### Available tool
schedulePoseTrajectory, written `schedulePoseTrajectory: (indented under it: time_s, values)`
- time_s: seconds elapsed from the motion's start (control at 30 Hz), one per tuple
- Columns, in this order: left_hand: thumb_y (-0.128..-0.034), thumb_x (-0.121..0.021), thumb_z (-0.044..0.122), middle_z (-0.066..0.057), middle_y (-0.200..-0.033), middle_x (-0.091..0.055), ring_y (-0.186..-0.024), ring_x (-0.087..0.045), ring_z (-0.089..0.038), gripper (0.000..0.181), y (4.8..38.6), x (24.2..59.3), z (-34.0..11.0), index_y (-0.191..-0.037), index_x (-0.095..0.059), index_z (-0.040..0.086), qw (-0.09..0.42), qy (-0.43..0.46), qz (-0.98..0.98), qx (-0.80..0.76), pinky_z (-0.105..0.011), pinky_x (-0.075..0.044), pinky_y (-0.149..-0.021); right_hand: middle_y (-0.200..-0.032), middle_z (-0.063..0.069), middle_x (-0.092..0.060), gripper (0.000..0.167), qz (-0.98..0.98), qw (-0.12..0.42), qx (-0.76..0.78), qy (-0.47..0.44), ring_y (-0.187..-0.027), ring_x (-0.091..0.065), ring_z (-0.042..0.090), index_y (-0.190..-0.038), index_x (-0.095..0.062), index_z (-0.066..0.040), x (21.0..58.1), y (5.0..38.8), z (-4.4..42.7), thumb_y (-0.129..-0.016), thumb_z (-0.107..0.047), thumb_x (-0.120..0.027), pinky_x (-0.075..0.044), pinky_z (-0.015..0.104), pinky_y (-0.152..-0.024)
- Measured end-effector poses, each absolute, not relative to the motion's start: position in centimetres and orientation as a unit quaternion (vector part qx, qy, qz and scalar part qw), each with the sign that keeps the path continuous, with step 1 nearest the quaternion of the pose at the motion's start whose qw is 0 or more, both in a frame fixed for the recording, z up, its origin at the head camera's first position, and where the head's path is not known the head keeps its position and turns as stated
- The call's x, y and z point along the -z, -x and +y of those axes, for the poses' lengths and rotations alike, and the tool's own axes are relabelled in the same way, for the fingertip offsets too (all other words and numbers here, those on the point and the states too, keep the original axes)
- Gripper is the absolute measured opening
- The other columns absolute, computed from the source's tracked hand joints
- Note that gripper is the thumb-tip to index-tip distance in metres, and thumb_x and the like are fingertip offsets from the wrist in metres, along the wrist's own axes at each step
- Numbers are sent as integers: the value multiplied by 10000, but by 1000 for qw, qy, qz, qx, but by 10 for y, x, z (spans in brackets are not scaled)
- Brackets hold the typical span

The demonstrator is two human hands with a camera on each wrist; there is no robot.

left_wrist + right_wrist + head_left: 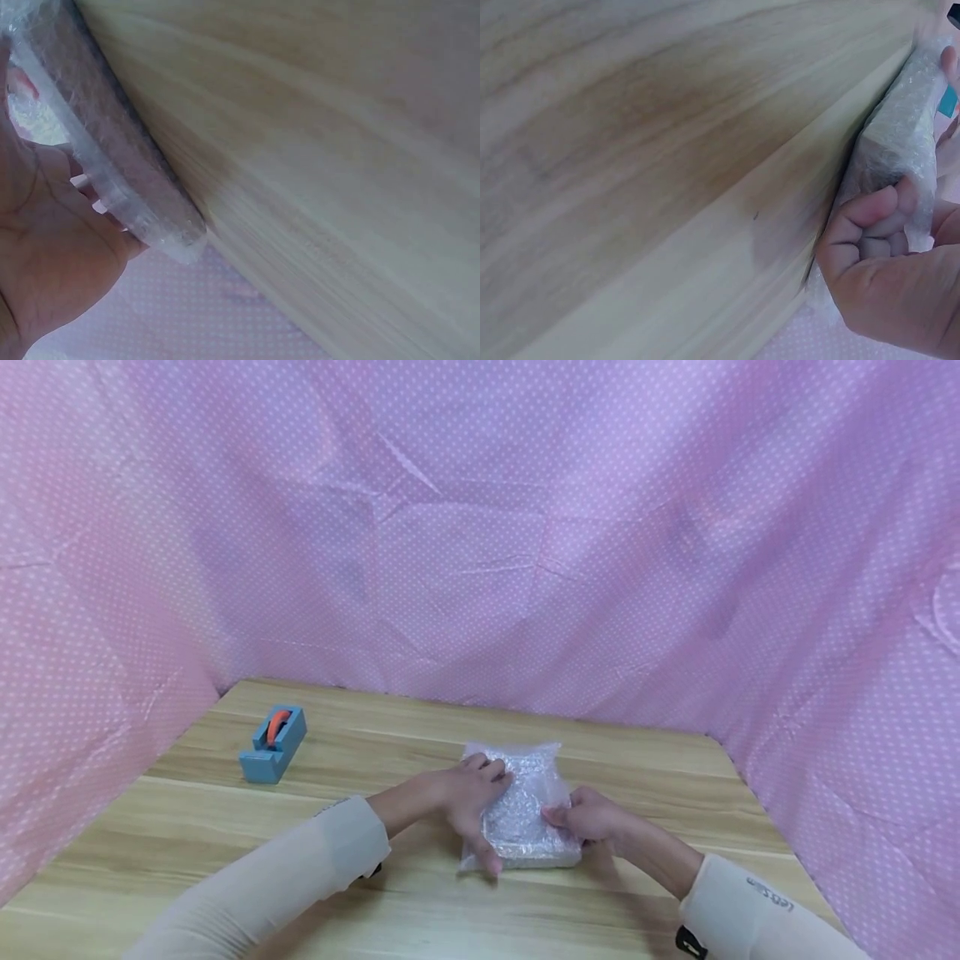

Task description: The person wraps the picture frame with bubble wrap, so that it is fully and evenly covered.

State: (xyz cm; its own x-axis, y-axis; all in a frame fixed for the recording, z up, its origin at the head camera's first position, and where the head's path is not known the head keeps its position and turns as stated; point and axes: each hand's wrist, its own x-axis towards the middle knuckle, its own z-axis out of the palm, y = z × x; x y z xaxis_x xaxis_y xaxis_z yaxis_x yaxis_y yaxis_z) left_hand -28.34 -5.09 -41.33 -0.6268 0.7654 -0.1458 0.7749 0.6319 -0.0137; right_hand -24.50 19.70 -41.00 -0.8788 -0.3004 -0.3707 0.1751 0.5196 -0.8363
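A flat, boxy package in clear bubble wrap [521,806] lies on the wooden table, its loose wrap sticking out at the far end. My left hand [468,793] rests across its left side, fingers spread on top and thumb reaching to the near edge. At the right edge, my right hand [596,818] pinches the bubble wrap, thumb on top and fingers curled beneath. The right wrist view shows those curled fingers [855,225] against the wrapped side. In the left wrist view the package's near side faces the camera beside my palm [52,232]. What is inside cannot be made out.
A blue tape dispenser [262,766] with an orange roll core [277,727] stands at the back left of the wooden table [375,735]. Pink dotted cloth [480,568] hangs around the table's back and sides.
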Motion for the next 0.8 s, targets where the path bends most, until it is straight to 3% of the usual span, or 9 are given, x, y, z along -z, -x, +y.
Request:
schedulePoseTrajectory:
  time_s: [0.17,0.27,0.5,0.57,0.63,0.73,0.8]
  values:
    - [-671,-620,923,-79,-1505,-396,-1224,-392,-197,1309,286,411,-54,-1603,-306,59,83,-426,901,18,-355,-430,-1054,-705,12,-643,240,818,274,500,78,-622,-598,115,-869,-642,-14,410,251,203,-1011,-207,-646,-497,254,-545]
    - [-724,-628,880,-73,-1531,-375,-1234,-382,-198,1235,287,411,-55,-1604,-312,73,88,-426,900,3,-351,-420,-1067,-712,4,-646,240,825,263,490,102,-628,-596,110,-885,-649,-18,407,254,207,-1003,-228,-666,-488,248,-547]
    - [-764,-662,805,-78,-1541,-369,-1260,-377,-215,1159,288,409,-53,-1599,-329,74,97,-422,902,-10,-369,-402,-1097,-639,-53,-555,194,878,108,386,263,-598,-462,62,-809,-740,-80,400,264,207,-938,-224,-754,-429,213,-544]
    - [-779,-675,777,-79,-1526,-383,-1264,-381,-224,1130,288,407,-53,-1595,-338,71,100,-420,902,-13,-384,-400,-1102,-733,-25,-652,154,878,66,358,310,-704,-562,90,-807,-761,-127,400,269,207,-920,-230,-775,-496,243,-628]
    - [-795,-674,762,-77,-1502,-402,-1248,-390,-220,1106,289,406,-53,-1591,-346,68,100,-423,901,-13,-387,-407,-1090,-948,42,-719,128,878,45,341,332,-906,-635,179,-820,-766,-166,401,276,209,-906,-256,-791,-553,341,-784]
    - [-813,-654,764,-69,-1472,-418,-1203,-396,-196,1087,290,407,-53,-1590,-348,68,98,-428,898,-5,-365,-414,-1062,-1198,110,-691,156,893,5,282,351,-1165,-577,283,-782,-738,-226,404,286,211,-866,-324,-826,-477,514,-994]
    - [-815,-643,772,-69,-1471,-419,-1183,-394,-185,1086,290,409,-53,-1592,-347,73,95,-431,897,1,-350,-411,-1050,-1239,113,-656,187,900,-1,256,354,-1173,-550,293,-836,-738,-205,405,291,211,-846,-363,-837,-457,555,-1007]
